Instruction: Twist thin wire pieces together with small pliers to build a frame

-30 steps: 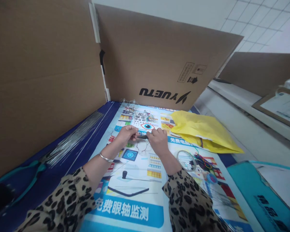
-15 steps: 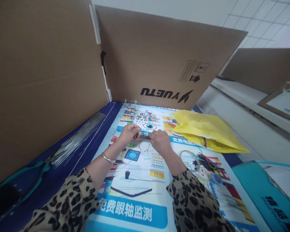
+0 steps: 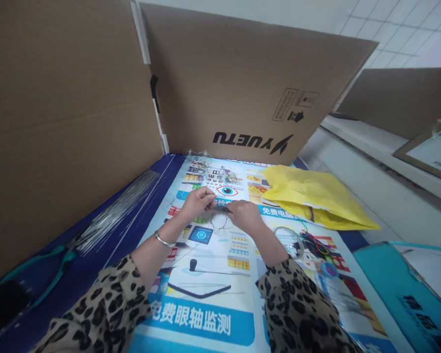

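My left hand (image 3: 199, 203), with a silver bangle at its wrist, is pinched closed over the middle of the printed sheet (image 3: 202, 321). My right hand (image 3: 244, 215) is also closed, fingers curled, just to the right. A small dark, metal-looking piece (image 3: 220, 209) spans the gap between the fingertips; its kind is too blurred to tell. Under it hangs or lies a loop of thin wire (image 3: 220, 226); which hand grips the wire is hard to make out.
Straight wires (image 3: 117, 211) and teal-handled pliers (image 3: 59, 260) lie at left. Tangled wire pieces (image 3: 226, 175) sit beyond my hands. At right are a yellow bag (image 3: 316, 196), a wire coil (image 3: 288, 240), coloured cords (image 3: 318, 245) and a teal box (image 3: 400, 289). Cardboard walls (image 3: 242, 88) stand behind.
My right hand has turned slightly and shifted a little, with the dark piece now lying flatter between the fingertips. My left hand stays almost in place. The camera view has moved slightly.
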The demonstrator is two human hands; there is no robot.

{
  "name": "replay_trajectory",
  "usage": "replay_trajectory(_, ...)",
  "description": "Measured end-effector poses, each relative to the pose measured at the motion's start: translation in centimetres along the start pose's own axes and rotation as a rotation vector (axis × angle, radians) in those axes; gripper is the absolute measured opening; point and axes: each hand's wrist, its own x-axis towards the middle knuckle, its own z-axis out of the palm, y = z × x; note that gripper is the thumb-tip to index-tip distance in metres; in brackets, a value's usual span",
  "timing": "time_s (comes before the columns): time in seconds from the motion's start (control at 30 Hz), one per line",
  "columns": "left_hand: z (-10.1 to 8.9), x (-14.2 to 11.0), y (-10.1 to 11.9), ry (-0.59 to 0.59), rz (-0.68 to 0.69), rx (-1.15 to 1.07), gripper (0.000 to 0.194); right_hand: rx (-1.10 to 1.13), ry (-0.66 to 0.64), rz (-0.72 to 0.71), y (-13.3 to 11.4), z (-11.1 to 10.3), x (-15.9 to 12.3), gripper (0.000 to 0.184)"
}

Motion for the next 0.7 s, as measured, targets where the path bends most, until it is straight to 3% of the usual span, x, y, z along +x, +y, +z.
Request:
replay_trajectory(0.33,0.2,-0.9,1.0,-0.086,0.105,0.163,0.010,0.065,-0.192,0.043,0.6,-0.9,0.0,0.030)
replay_trajectory(0.7,0.5,-1.2,1.3,-0.084,0.228,0.216,0.012,0.185,-0.206,0.004,1.7,-0.8,0.0,0.037)
